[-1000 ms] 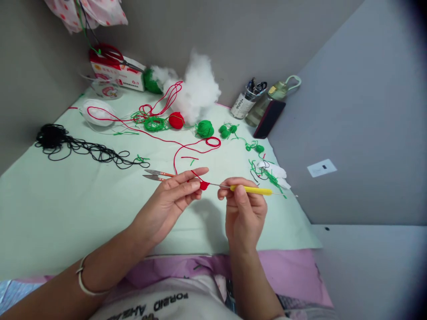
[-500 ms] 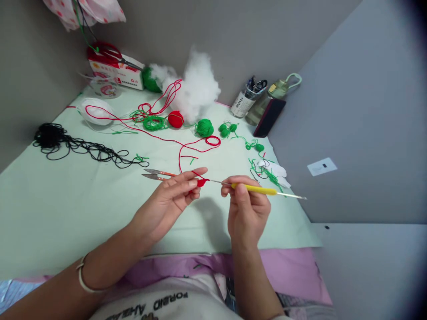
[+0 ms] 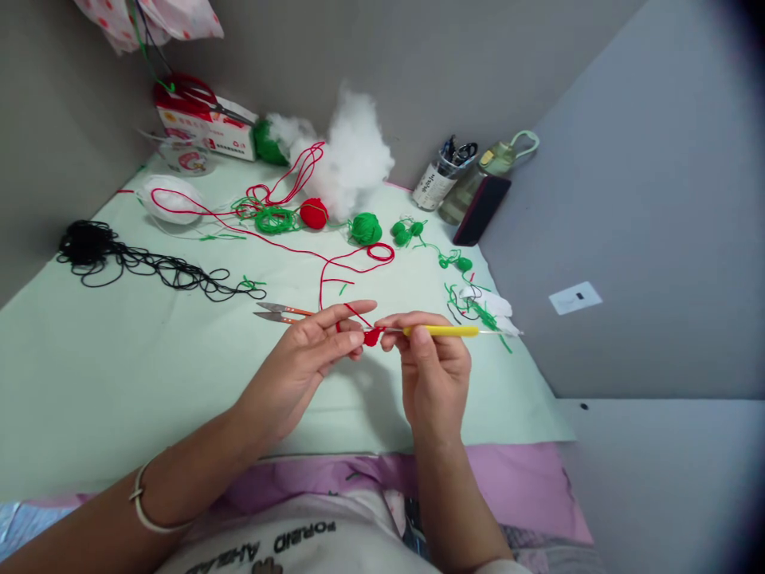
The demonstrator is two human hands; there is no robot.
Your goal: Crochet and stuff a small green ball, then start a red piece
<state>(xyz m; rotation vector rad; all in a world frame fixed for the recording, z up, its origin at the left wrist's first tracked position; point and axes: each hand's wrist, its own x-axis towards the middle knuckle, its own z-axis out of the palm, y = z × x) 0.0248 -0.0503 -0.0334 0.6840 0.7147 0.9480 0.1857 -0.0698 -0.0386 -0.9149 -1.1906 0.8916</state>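
Between thumb and fingers, my left hand (image 3: 311,351) pinches a small red crochet piece (image 3: 371,338), its index finger stretched out with red yarn (image 3: 357,314) running over it. My right hand (image 3: 435,363) is closed on a crochet hook (image 3: 445,331) with a yellow handle. The hook's thin metal tip meets the top of the red piece, where a loop seems to sit on it; the very tip is hidden. From my left hand the yarn trails back across the table. Thread snips (image 3: 278,312) with orange handles lie just beyond my left hand.
Behind lie a red yarn ball (image 3: 314,213), a green yarn ball (image 3: 366,229), white stuffing (image 3: 358,155) and tangled black cord (image 3: 149,263). A pen cup (image 3: 439,179), a bottle (image 3: 469,187) and a phone (image 3: 483,210) stand back right. Green scraps (image 3: 490,319) lie at the right edge.
My right hand has moved left with the hook, closer to my left hand. The red piece has shifted slightly right, and more of the hook's shaft is at it.
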